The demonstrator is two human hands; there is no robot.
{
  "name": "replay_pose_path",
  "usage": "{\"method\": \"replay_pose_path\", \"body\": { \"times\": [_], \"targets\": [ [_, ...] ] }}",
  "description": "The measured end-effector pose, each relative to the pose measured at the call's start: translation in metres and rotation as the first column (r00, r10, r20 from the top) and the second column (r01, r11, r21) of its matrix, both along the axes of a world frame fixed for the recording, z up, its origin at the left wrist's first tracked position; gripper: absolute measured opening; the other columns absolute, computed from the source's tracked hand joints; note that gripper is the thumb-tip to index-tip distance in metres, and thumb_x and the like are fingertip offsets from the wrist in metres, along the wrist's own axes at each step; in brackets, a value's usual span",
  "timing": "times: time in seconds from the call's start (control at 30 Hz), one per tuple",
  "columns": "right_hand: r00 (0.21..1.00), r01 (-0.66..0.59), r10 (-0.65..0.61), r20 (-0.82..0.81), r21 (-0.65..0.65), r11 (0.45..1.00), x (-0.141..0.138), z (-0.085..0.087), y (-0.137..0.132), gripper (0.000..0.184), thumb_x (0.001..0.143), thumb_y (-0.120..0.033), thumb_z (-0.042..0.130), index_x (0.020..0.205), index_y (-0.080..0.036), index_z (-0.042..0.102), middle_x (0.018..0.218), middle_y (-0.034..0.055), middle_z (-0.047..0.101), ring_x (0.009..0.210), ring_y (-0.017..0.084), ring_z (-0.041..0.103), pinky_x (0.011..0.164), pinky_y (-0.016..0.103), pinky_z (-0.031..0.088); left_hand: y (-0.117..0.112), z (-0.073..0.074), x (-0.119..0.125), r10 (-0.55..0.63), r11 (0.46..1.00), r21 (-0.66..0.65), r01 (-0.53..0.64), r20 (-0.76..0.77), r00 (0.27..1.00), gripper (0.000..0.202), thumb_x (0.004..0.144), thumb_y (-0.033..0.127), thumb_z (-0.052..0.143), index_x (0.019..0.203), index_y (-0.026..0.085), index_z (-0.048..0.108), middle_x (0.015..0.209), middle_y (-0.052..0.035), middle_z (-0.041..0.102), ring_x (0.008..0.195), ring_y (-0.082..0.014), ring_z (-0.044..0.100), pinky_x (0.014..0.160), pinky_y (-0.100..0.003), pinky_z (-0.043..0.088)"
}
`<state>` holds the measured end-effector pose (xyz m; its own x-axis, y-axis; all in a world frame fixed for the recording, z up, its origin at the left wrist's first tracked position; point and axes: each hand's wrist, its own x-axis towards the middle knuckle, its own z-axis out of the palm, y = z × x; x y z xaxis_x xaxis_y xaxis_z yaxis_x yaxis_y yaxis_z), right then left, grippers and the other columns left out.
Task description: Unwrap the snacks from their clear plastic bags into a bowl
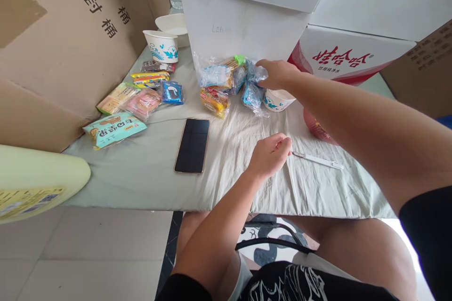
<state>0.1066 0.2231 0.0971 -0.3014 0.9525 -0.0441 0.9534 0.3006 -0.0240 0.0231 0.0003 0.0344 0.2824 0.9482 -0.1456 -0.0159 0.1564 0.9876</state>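
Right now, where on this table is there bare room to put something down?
Bare cloth lies between the teal snack bag and the phone, and between the phone and your left hand. Crowded along the back: snack packets, which your right hand grips.

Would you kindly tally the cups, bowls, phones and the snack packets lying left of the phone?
Snack packets: 6
Patterned paper cups: 2
Plain white bowl: 1
Phone: 1
Total: 10
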Motion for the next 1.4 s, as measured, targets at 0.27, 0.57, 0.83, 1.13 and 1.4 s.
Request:
{"method": "replay_pose_path", "body": {
  "times": [0.27,0.57,0.83,1.13,1.4],
  "targets": [
    [0.983,-0.081,0.076,-0.17,-0.021,0.997,0.002,-0.043,0.062,0.062,0.075,-0.041,0.087,0.131,-0.023,0.068,0.11,0.0099,0.068,0.111,0.032,0.065,0.094,0.049,0.052,0.002,-0.002,0.001,0.003,1.0,0.026,-0.002,-0.053,0.999,0.033,0.096,0.04,0.05,0.069,0.022,0.054,0.071,-0.0011,0.063,0.066,-0.0158,0.053,0.06,-0.03,0.035],
    [0.969,-0.087,0.099,-0.226,0.064,0.994,0.01,-0.006,0.027,0.063,0.083,-0.011,0.064,0.143,-0.029,0.061,0.139,0.0113,0.066,0.131,0.035,0.059,0.113,0.055,0.044,0.009,-0.005,0.009,-0.006,0.999,0.044,0.008,-0.046,0.999,0.03,0.097,0.039,0.048,0.074,0.022,0.058,0.071,-0.0013,0.064,0.071,-0.0167,0.059,0.063,-0.03,0.039],
    [0.839,-0.093,0.333,-0.431,0.49,0.867,0.062,0.006,-0.128,0.063,0.085,-0.011,0.051,0.145,-0.032,0.058,0.146,0.0109,0.059,0.144,0.033,0.05,0.121,0.058,0.04,0.013,-0.004,0.002,0.114,0.991,-0.097,-0.097,0.193,0.975,0.025,0.094,0.045,0.059,0.089,0.02,0.061,0.094,-0.0041,0.068,0.085,-0.0155,0.066,0.08,-0.029,0.05],
    [0.749,0.183,0.098,-0.655,0.348,0.919,0.111,-0.115,-0.259,0.067,0.094,-0.027,0.059,0.157,-0.04,0.043,0.135,0.0142,0.054,0.12,0.035,0.065,0.095,0.058,0.062,0.01,-0.014,0.021,-0.257,0.949,-0.077,0.307,0.378,0.889,0.081,0.067,0.038,0.091,0.137,0.025,0.053,0.139,-0.0118,0.063,0.118,-0.0253,0.067,0.1,-0.036,0.053],
    [0.492,0.031,0.095,-0.865,0.127,0.991,0.132,-0.104,-0.248,0.071,0.095,-0.042,0.062,0.158,-0.03,0.032,0.135,0.0145,0.059,0.088,0.022,0.067,0.076,0.042,0.062,0.025,-0.033,0.023,-0.006,0.998,-0.062,0.017,0.178,0.984,0.068,0.069,0.051,0.082,0.127,0.022,0.063,0.124,-0.0096,0.071,0.109,-0.0263,0.068,0.093,-0.035,0.054]
  ]
}}
